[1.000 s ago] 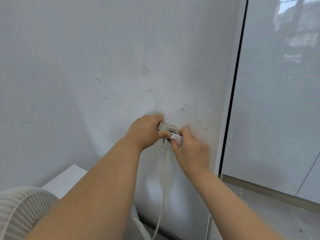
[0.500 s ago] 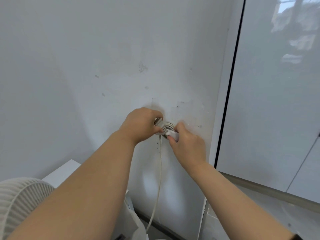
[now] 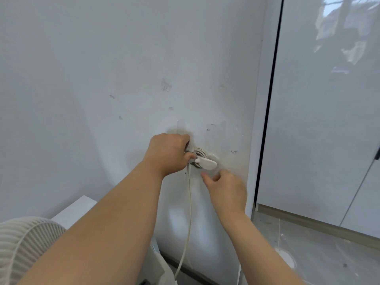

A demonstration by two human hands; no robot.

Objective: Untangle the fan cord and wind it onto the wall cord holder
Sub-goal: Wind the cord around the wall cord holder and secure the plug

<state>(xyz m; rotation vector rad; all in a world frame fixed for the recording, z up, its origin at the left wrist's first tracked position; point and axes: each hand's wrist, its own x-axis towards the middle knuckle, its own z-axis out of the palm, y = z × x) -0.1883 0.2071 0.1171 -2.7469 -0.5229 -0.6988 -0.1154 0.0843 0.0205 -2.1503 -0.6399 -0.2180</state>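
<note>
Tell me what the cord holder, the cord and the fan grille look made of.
The cord holder: likely moulded plastic, white, smooth with a soft sheen and rounded edges. The cord: looks like rubbery or vinyl sheathing, off-white, matte; it hangs in a soft curve. The fan grille: probably plastic, cream, matte; thin, evenly moulded ribs.

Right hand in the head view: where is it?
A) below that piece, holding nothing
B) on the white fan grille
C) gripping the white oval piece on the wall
A: the right hand lies open below the white oval piece, apart from it; the left hand grips the white cord.
</note>
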